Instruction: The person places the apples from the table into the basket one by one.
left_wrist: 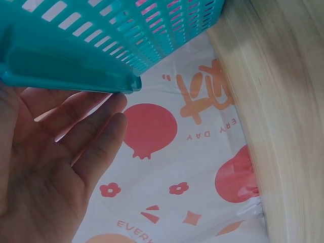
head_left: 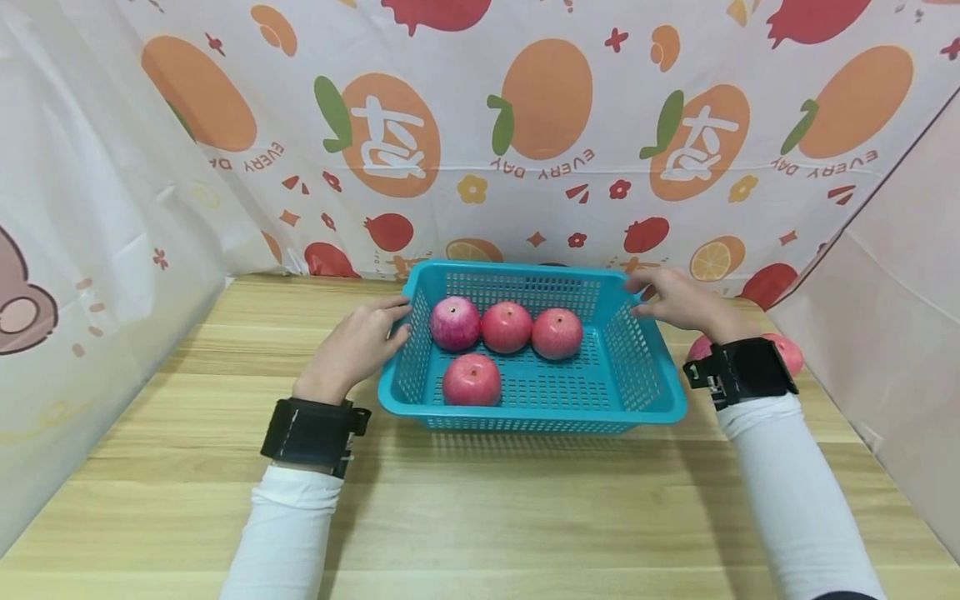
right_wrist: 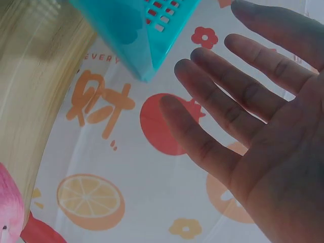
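Note:
A blue-green slotted plastic basket [head_left: 540,419] sits on the wooden table. In it lie three red apples [head_left: 507,327] and one purplish, streaked round fruit [head_left: 455,323]. My left hand [head_left: 356,346] is at the basket's left end. In the left wrist view, its relaxed fingers [left_wrist: 98,147] reach up to the underside of the rim [left_wrist: 71,87] and seem to touch it. My right hand [head_left: 678,300] hovers by the far right corner. The right wrist view shows its fingers [right_wrist: 233,109] spread and nearly straight, apart from the basket corner [right_wrist: 144,66].
Partly hidden behind my right wrist, a purplish fruit [head_left: 701,348] and a red one [head_left: 787,355] lie on the table [head_left: 525,517]. A fruit-printed white sheet [head_left: 480,217] hangs close behind the basket, and pale sheets [head_left: 90,292] wall off both sides.

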The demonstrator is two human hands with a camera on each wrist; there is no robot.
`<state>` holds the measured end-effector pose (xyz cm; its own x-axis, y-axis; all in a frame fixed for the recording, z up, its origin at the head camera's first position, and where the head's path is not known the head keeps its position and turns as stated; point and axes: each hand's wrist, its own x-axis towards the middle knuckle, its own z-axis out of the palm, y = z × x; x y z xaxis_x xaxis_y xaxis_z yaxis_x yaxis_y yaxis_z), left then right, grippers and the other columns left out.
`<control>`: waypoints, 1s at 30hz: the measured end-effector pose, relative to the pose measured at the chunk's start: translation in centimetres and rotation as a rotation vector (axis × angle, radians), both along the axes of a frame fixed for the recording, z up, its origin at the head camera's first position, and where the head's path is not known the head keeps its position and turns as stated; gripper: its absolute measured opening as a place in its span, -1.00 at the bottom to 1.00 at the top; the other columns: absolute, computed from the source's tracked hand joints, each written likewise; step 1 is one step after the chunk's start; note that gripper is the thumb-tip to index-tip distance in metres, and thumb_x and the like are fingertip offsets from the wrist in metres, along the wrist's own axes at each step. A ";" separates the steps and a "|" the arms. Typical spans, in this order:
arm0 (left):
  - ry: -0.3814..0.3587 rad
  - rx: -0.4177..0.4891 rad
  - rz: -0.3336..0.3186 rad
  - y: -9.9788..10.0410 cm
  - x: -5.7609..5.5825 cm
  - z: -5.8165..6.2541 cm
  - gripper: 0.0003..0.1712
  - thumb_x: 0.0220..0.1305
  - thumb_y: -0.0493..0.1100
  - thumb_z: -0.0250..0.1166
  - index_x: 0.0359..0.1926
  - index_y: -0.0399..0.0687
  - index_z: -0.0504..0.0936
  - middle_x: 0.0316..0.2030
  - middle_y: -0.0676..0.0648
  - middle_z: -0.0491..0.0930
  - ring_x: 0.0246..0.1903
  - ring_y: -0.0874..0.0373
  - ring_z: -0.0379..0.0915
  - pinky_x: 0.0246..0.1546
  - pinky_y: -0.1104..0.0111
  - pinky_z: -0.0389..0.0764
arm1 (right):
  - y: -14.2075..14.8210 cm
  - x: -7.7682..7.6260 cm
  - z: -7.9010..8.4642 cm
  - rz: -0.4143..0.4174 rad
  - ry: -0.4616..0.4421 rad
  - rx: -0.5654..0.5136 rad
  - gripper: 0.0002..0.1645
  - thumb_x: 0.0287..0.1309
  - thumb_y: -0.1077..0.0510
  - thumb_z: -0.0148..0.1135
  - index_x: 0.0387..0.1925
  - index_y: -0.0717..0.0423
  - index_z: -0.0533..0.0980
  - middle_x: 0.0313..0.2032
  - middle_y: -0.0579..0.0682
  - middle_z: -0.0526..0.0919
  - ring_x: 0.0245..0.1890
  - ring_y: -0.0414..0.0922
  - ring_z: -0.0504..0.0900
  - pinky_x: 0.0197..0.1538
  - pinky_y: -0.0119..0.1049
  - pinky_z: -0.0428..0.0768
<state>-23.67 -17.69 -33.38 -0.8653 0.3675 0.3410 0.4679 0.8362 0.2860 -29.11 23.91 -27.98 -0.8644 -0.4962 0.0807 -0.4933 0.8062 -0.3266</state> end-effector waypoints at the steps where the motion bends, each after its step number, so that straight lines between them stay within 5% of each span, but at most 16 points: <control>1: -0.001 -0.001 0.000 0.0 0.0 0.0 -0.56 0.15 -0.23 0.20 0.03 -0.38 0.46 0.10 -0.30 0.38 0.06 -0.14 0.28 -0.01 0.01 0.43 | 0.1 0.0 0.0 0.000 -0.003 -0.004 -0.59 -0.01 0.28 0.23 -0.06 0.31 0.45 -0.12 0.25 0.54 -0.15 0.09 0.48 -0.15 0.02 0.58; 11: -0.008 -0.005 -0.005 0.0 0.0 -0.1 -0.55 0.15 -0.23 0.21 0.03 -0.39 0.45 0.10 -0.31 0.38 0.06 -0.15 0.28 -0.03 0.01 0.44 | 1.7 0.1 -0.5 -0.010 -0.006 -0.045 -0.62 -0.03 0.27 0.24 -0.10 0.29 0.47 -0.16 0.19 0.55 -0.22 0.01 0.50 -0.21 -0.03 0.62; 24: -0.028 -0.004 -0.009 0.1 0.0 0.2 -0.54 0.17 -0.22 0.20 0.06 -0.39 0.43 0.12 -0.32 0.36 0.08 -0.17 0.25 -0.03 0.00 0.42 | 3.8 0.5 -0.7 -0.041 -0.059 -0.021 -0.53 0.03 0.27 0.19 0.04 0.25 0.42 -0.12 0.25 0.53 -0.16 0.11 0.49 -0.20 0.02 0.60; 30: -0.034 -0.002 -0.009 0.0 0.0 0.1 -0.54 0.17 -0.23 0.19 0.06 -0.40 0.42 0.12 -0.32 0.35 0.08 -0.18 0.24 -0.03 -0.01 0.42 | 4.4 0.1 -0.8 -0.047 -0.072 0.016 -0.59 0.01 0.26 0.20 -0.05 0.34 0.44 -0.14 0.31 0.53 -0.17 0.16 0.50 -0.21 0.04 0.60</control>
